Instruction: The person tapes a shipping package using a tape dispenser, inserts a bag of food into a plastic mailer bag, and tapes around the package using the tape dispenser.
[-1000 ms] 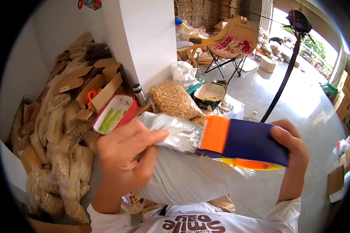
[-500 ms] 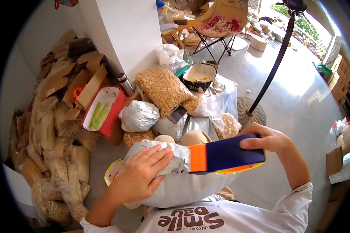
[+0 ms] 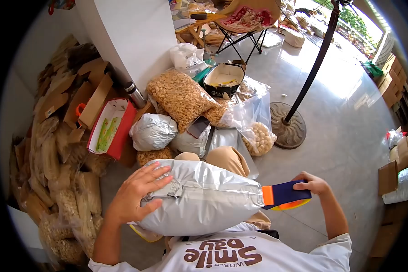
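Note:
A full silver-grey plastic package (image 3: 208, 195) lies across my lap. My left hand (image 3: 138, 192) rests on its left end with the fingers spread, beside a crumpled, folded flap. At the package's right end, my right hand (image 3: 310, 183) grips a dark blue tape dispenser (image 3: 288, 194) with an orange front edge, which touches or nearly touches the package. Part of a yellow and orange roll shows under the dispenser. Behind my left forearm, a yellow-edged item is mostly hidden.
Ahead lie a bag of tan dried pieces (image 3: 179, 97), a silver bundle (image 3: 153, 131), a phone (image 3: 198, 126) and a red box (image 3: 112, 129). Clear bags (image 3: 68, 195) are heaped at left. A round stand base (image 3: 288, 127) is at right, a chair (image 3: 247, 20) behind.
The dispenser has moved right along the package to its right end. My left hand has shifted left, its fingers now spread. The view has tilted down, showing more of the package.

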